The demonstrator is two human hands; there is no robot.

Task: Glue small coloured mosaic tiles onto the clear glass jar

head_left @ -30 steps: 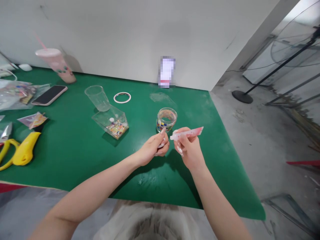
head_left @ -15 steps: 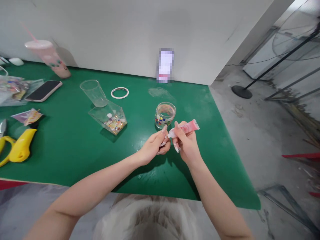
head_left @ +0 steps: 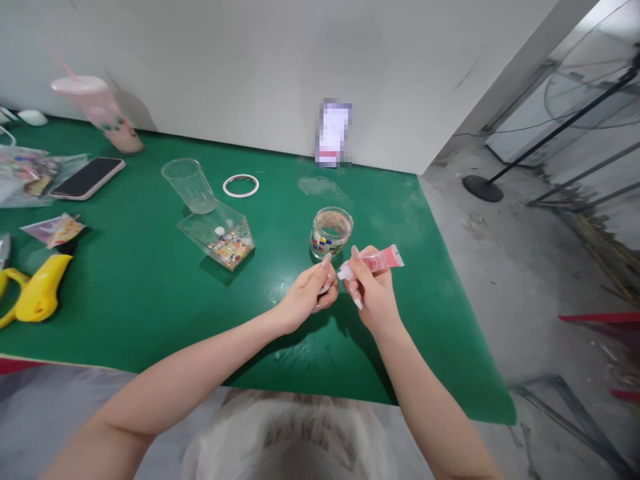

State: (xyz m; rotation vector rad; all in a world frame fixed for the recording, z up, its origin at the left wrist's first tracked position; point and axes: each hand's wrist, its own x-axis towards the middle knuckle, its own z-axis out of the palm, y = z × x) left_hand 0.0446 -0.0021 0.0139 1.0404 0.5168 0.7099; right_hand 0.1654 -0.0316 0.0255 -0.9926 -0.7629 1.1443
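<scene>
My right hand (head_left: 373, 293) is closed around a small pink tube (head_left: 381, 259), its white nozzle pointing left toward my left hand. My left hand (head_left: 307, 297) is pinched shut on a small pale piece that I cannot make out, held right by the nozzle. Both hands hover over the green table (head_left: 150, 293). Just behind them stands a short glass jar (head_left: 331, 233) with coloured tiles stuck round its lower wall.
A clear tray of coloured tiles (head_left: 220, 238), a clear plastic cup (head_left: 189, 185) and a white ring (head_left: 241, 186) lie to the left. Further left are a phone (head_left: 88, 178), a pink drink cup (head_left: 100, 112), small packets (head_left: 53, 231) and a yellow tool (head_left: 37, 297). The table's edge drops to bare floor on the right.
My right hand brought the tube's nozzle left, close against my left hand's pinched fingers. The view shifted slightly.
</scene>
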